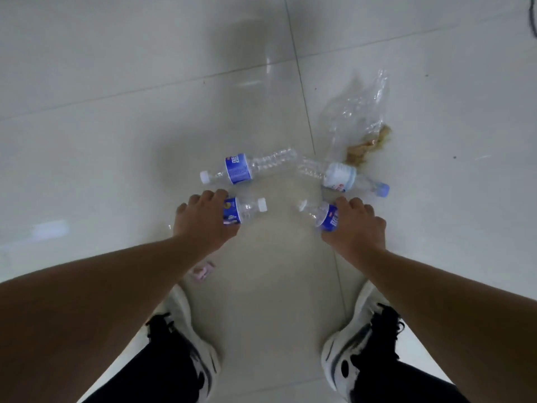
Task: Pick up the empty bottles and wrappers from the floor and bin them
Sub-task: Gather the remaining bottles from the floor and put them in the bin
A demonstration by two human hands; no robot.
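At the far left, the pale tiled floor point(87, 135) showed dark grout lines and a soft glare. Low on that side, a small pink wrapper point(202, 271) lay flat on the tile, just beside the left forearm and a little ahead of the left shoe point(191, 330), which was white with black laces.

The left hand point(203, 219) reached down with its fingers curled over the blue-labelled body of a clear bottle point(247, 209), gripping it; the bottle's white cap pointed to the right. Whether that bottle rested on the floor or was raised off it could not be told. Just beyond the hand, another clear bottle with a blue label point(241, 168) lay on its side on the tile, white cap to the left, apart from the fingers.

Right of centre, the right hand point(357, 225) gripped a third bottle point(322, 215) around its blue label, with the neck and pale cap aimed left toward the other hand. Just beyond it, a fourth bottle with a white label and a blue cap point(343, 177) lay on the floor, cap to the right. Behind that bottle, a crumpled clear plastic bag point(360, 112) lay on the tile, with something brownish point(366, 146) at its lower end, too blurred to identify. The right shoe point(351, 344) stood below the right forearm.
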